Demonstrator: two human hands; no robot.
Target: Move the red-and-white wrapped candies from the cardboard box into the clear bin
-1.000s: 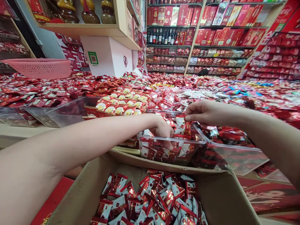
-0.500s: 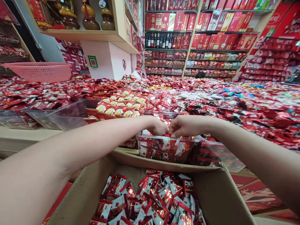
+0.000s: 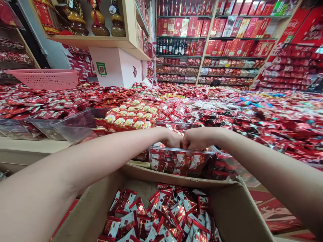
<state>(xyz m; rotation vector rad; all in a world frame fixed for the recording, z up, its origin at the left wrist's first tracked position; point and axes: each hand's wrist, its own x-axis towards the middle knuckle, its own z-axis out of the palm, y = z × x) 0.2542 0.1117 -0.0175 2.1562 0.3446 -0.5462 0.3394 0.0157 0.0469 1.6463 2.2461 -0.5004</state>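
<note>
My left hand (image 3: 174,138) and my right hand (image 3: 195,138) meet knuckle to knuckle inside a clear plastic bin (image 3: 181,151). Both have curled fingers pointing down behind the bin's front rim, and whatever they grip is hidden. Red-and-white wrapped candies (image 3: 183,160) show through the bin's front wall. Below my forearms stands an open cardboard box (image 3: 239,211), with a loose heap of similar red-and-white candy packets (image 3: 161,215) on its bottom.
Gold-and-red packets (image 3: 131,116) are stacked left of the bin, beside another clear bin (image 3: 75,126). Heaps of wrapped candy (image 3: 252,117) spread across the display. A pink basket (image 3: 47,79) sits at left, near a white pillar (image 3: 108,67). Shelves of boxes and bottles (image 3: 174,45) stand behind.
My hands have turned slightly and drawn closer together, their fingers curled more tightly. The view has shifted a little. The candies in the cardboard box look unchanged.
</note>
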